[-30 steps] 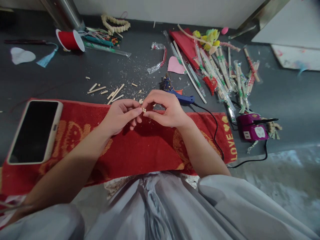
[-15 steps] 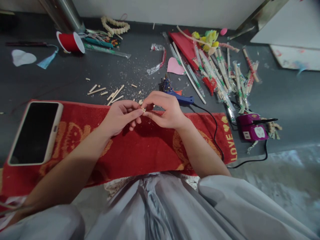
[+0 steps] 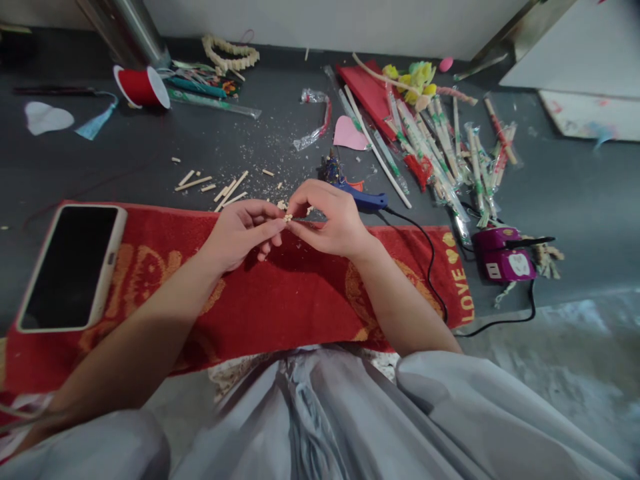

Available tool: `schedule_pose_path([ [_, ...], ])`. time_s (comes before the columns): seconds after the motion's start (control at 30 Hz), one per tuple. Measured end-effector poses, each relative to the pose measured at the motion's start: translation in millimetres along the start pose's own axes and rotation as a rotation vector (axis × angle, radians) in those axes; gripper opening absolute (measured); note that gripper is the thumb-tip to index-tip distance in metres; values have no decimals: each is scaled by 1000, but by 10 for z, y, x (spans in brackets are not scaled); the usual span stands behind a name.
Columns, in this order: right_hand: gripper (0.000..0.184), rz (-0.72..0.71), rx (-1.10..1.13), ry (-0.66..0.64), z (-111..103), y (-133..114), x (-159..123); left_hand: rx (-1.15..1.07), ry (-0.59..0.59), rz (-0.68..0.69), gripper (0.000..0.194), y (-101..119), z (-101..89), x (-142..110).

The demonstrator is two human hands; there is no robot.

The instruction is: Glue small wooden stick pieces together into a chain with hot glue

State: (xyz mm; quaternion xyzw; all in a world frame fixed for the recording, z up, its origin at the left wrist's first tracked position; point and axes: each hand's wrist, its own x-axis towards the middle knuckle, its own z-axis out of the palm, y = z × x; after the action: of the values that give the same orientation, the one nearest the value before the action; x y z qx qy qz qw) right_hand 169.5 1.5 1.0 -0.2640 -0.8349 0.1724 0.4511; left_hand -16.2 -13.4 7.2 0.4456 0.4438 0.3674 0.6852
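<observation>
A tiny cluster of pale wooden pieces (image 3: 289, 218) sits between the fingertips of both hands, above the red towel (image 3: 280, 313). My left hand (image 3: 245, 232) pinches it from the left between thumb and fingers. From the right, my right hand (image 3: 327, 217) meets it with thumb and forefinger closed at the cluster's edge. Just beyond the fingers lie small pale bits (image 3: 281, 205) and several short cut wooden sticks (image 3: 233, 190) on the dark table. A blue hot glue gun (image 3: 367, 199) rests right behind my right hand.
A phone (image 3: 70, 267) lies on the towel's left end. Wrapped chopsticks (image 3: 430, 143) pile up at the back right, near a purple power adapter (image 3: 505, 255). The glue gun's black cord (image 3: 430, 250) crosses the towel. A red ribbon spool (image 3: 142, 87) stands at the back left.
My right fingertips have shifted very slightly at the cluster, so more of it shows. My left hand stays almost still.
</observation>
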Motion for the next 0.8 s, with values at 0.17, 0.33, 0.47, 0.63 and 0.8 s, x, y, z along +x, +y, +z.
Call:
schedule_pose_path([
  [0.17, 16, -10, -36, 2, 13, 15, -9, 7, 2, -10, 33, 17, 9, -7],
  [0.33, 28, 11, -57, -12, 22, 24, -19, 15, -6, 19, 30, 9, 5, 1],
  [0.47, 27, 34, 17, -3, 5, 18, -20, 51, -29, 21, 25, -2, -18, 2],
  [0.63, 19, 26, 116, -91, -18, 19, -17, 157, -87, 10, 20, 30, -21, -17],
  [0.8, 15, 22, 212, -139, -37, 20, -4, 222, -135, 36, 14, 46, -23, -29],
])
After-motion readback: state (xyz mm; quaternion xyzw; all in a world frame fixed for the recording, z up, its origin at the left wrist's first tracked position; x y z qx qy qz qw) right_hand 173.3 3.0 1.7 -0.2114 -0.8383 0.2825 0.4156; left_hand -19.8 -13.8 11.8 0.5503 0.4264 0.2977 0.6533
